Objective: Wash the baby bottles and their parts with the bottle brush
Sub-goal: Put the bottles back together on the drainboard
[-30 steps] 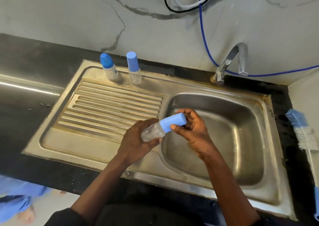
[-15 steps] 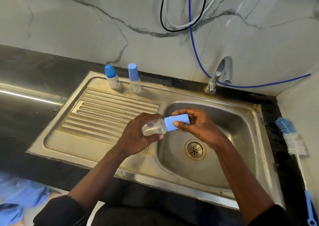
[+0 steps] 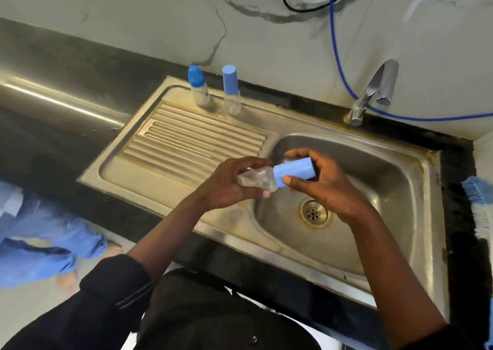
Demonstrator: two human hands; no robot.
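Baby bottle (image 3: 256, 180), clear-bodied with a tall blue cap (image 3: 293, 169), lies almost horizontal in the middle of the frame. Both hands hold it in the air over the left rim of the sink basin (image 3: 394, 189).

The left hand (image 3: 226, 189) comes in from the lower left, forearm sloping upward and the back of the hand toward the camera. Its fingers curl over the clear body and its thumb presses from beneath.

The right hand (image 3: 330, 189) reaches in from the lower right with the wrist bent inward. Its fingers arch over the top of the cap and its thumb pinches the near side. The cap end points right and sits slightly higher than the base.

Just below the right hand, the round drain (image 3: 313, 213) shows at the bottom of the basin.

In the upper middle, a second bottle (image 3: 198, 88) with a rounded blue top and a third bottle (image 3: 231, 90) with a straight blue top stand upright side by side. They are at the back edge of the ribbed drainboard (image 3: 192, 138).

A metal tap (image 3: 373, 90) stands at the upper right, with a blue hose (image 3: 336, 56) running behind it along the wall.

At the right edge, a bottle brush (image 3: 480, 208) with a blue tip and white bristles lies on the dark counter (image 3: 457, 243), partly cut off by the frame.
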